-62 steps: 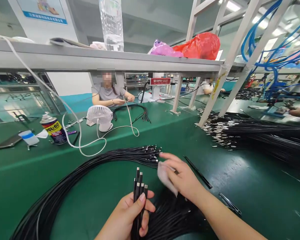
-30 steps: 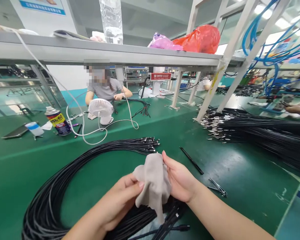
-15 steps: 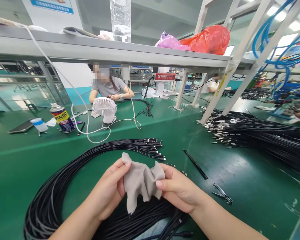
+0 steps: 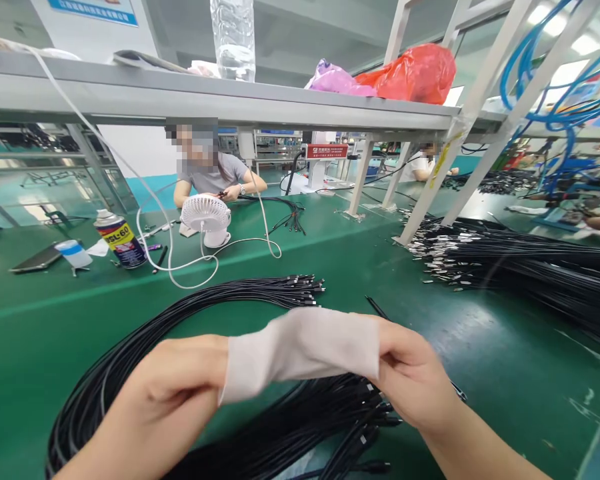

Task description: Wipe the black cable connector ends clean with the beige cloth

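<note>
A small light-grey cloth (image 4: 320,343) is stretched sideways between my two hands, above the green tabletop. My left hand (image 4: 180,377) is closed on its left end, with the fingertips hidden by the fabric. At the right end my right hand (image 4: 415,373) grips the cloth, its fingers mostly covered too. Under the cloth lies a looped bundle of black cables (image 4: 125,353), with metal-tipped connectors at the ends. A black pen-like stick (image 4: 375,307) is partly hidden behind the cloth and my right hand.
A spray can (image 4: 123,240), a white fan (image 4: 206,217) and its white cord stand beyond the cables. At right lies a big pile of black cables (image 4: 520,267). A grey shelf (image 4: 260,103) crosses overhead on slanted posts. A co-worker (image 4: 213,173) sits opposite.
The cloth was bunched and hanging between my fingertips; now it is pulled out wide and flatter. My hands have moved apart and turned, with the fingers going behind the fabric.
</note>
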Tool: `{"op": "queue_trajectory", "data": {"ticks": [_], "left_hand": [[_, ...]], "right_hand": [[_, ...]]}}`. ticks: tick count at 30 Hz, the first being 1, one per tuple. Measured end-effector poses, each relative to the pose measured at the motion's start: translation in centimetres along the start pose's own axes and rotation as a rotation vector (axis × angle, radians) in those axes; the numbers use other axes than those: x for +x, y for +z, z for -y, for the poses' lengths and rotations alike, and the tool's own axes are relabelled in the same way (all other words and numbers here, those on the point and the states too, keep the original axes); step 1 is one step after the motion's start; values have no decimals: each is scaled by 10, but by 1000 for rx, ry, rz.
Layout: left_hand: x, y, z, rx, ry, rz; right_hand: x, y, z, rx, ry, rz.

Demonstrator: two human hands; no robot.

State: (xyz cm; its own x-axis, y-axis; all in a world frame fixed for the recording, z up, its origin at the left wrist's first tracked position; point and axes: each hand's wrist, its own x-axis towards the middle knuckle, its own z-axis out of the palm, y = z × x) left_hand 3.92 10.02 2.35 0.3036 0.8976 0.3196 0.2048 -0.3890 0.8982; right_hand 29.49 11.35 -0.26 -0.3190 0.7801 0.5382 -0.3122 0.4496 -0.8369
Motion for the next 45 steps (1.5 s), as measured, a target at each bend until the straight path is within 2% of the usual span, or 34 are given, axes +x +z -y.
{"op": "queue_trajectory", "data": {"ticks": [1, 2, 5, 7, 10, 13, 15, 18, 22, 27, 33, 37, 40, 42, 45], "left_hand": [[-1, -4, -7, 90, 81, 72], [0, -6, -12, 134, 147, 70], [7, -5, -15, 211, 107, -16], [13, -1, -7, 153, 6, -84], [19, 2, 7, 40, -143, -163], [22, -1, 11, 125, -252, -203], [24, -3, 8, 135, -292, -203], [25, -5, 4, -44, -364, -130], [24, -6, 5, -268, -491, -29], [22, -10, 9, -359, -545, -97], [23, -7, 3, -232, -464, -122], [16, 2, -2, 109, -293, -155], [10, 12, -8, 328, -159, -119], [7, 20, -11, 345, -119, -74], [4, 31, -14, 310, -131, -63]], "right_hand": [[0, -3, 3, -83, -88, 46], [-1, -7, 3, -148, -145, 85], [-1, -14, -7, -243, -172, 125], [-1, -15, -18, -244, -119, 87], [1, -13, -31, -143, 18, -39], [4, -9, -32, -26, 172, -163], [7, -6, -29, 36, 259, -228], [9, -3, -23, 155, 370, -302], [9, -3, -20, 198, 444, -281], [10, -4, -20, 89, 424, -211], [9, -4, -16, -20, 426, -207], [6, -1, -11, -98, 441, -93], [2, 7, -10, -94, 415, -30], [-3, 14, -12, -41, 402, 2], [-10, 24, -18, 67, 413, 29]]}}
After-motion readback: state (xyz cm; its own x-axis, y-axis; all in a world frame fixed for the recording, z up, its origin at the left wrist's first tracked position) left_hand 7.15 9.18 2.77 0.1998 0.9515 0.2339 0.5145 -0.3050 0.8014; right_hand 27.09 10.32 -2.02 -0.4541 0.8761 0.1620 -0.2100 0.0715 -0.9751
